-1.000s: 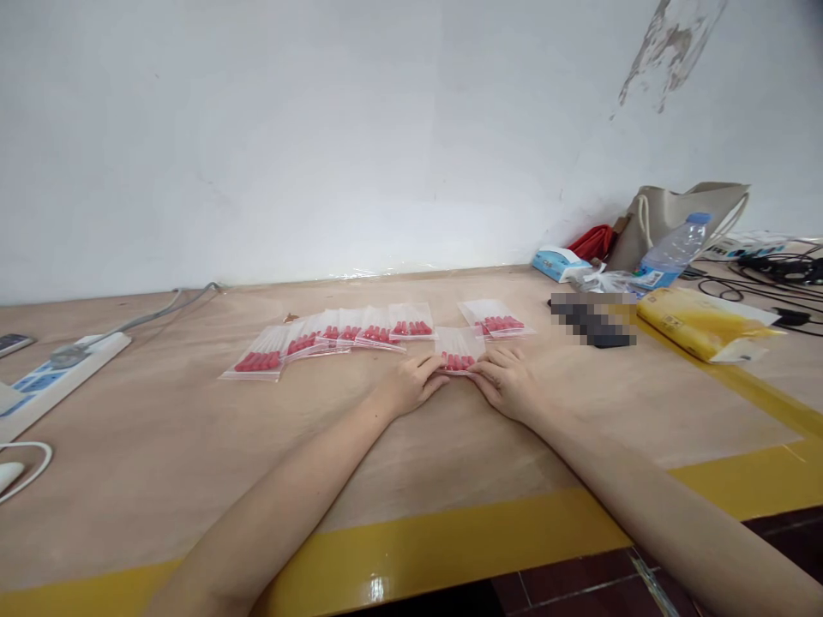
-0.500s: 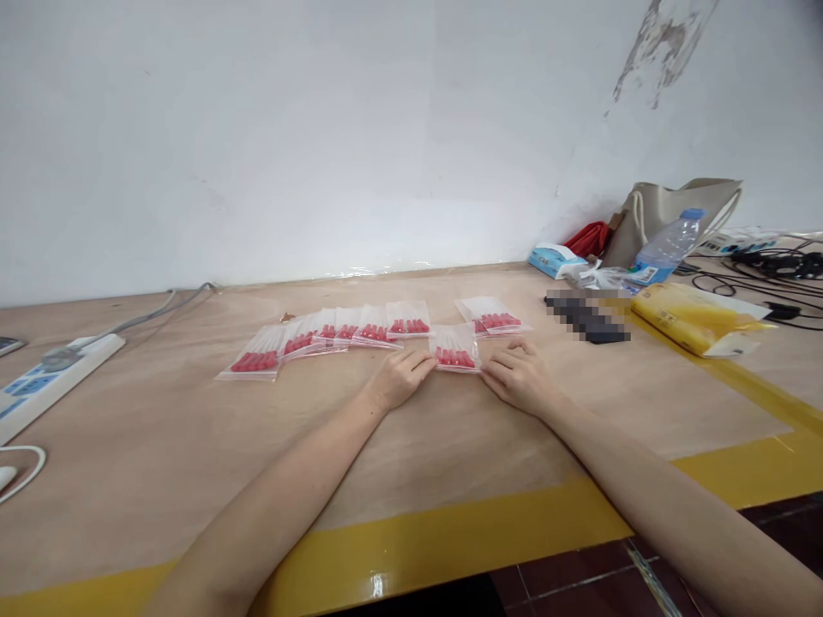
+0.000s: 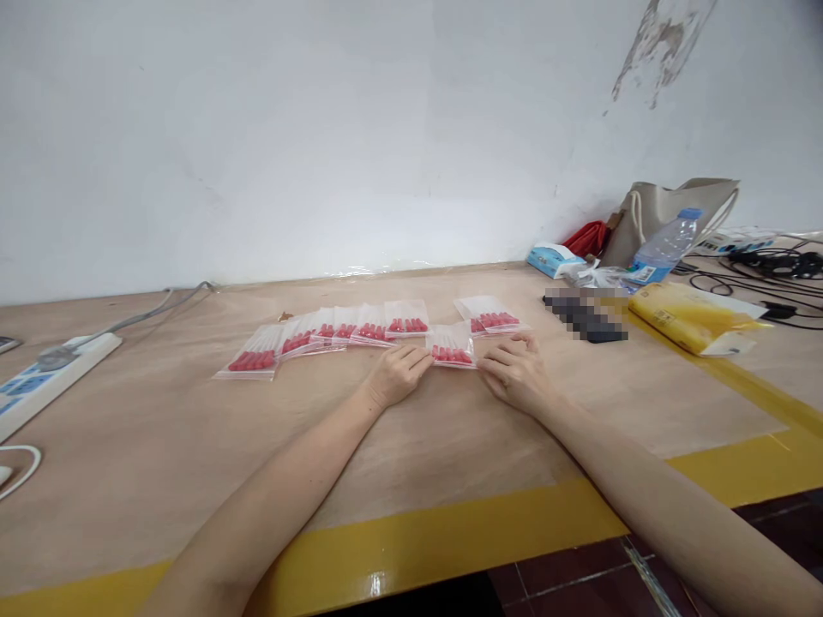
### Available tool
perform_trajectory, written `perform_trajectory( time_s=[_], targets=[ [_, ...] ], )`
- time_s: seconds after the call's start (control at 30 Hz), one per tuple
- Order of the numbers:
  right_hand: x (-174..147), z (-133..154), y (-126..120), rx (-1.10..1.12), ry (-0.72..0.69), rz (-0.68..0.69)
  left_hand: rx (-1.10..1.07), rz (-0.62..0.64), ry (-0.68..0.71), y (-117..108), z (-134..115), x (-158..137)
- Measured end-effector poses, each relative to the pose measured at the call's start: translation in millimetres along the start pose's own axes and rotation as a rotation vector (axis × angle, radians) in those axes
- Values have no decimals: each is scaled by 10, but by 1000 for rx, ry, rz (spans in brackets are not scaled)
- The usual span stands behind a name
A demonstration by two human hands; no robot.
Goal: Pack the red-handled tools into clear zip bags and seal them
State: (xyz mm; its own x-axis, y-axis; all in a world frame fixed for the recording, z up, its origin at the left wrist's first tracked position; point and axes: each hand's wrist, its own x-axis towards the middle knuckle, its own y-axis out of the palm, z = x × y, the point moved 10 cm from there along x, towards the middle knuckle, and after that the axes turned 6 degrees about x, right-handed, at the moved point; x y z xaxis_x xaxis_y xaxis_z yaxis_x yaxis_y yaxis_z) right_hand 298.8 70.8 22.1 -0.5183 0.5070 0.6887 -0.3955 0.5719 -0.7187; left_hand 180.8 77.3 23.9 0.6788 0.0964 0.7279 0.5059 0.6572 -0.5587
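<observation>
Between my hands is a small clear zip bag (image 3: 453,346) with several red pieces in a row inside. My left hand (image 3: 399,374) pinches its near left corner, fingers closed. At its near right corner my right hand (image 3: 513,372) has thumb and fingers pressed together on the edge. To the left lies an overlapping row of similar filled bags (image 3: 309,336), running from a front-left bag (image 3: 252,356) to a back-right one (image 3: 407,321). Just behind my right hand, more such bags (image 3: 492,315) overlap.
On the right are a dark pixelated object (image 3: 585,319), a yellow package (image 3: 691,319), a plastic bottle (image 3: 669,240), a blue tissue pack (image 3: 554,260), a grey bag (image 3: 675,210) and black cables (image 3: 781,264). A power strip (image 3: 55,377) lies at the left. Yellow tape (image 3: 411,544) lines the table's front edge.
The zip bag between my hands has shifted very slightly away from me, and its upper part looks a little more raised. Both hands keep nearly the same place.
</observation>
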Motion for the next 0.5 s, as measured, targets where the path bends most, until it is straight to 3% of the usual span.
perform_trajectory(
  time_s=[0.23,0.5],
  targets=[
    [215,311,166,7,-11,-60,-7,82,-2,89,-28,22],
    [315,443,233,-110,-111,-48,-46,55,30,97,-30,-19]
  ],
)
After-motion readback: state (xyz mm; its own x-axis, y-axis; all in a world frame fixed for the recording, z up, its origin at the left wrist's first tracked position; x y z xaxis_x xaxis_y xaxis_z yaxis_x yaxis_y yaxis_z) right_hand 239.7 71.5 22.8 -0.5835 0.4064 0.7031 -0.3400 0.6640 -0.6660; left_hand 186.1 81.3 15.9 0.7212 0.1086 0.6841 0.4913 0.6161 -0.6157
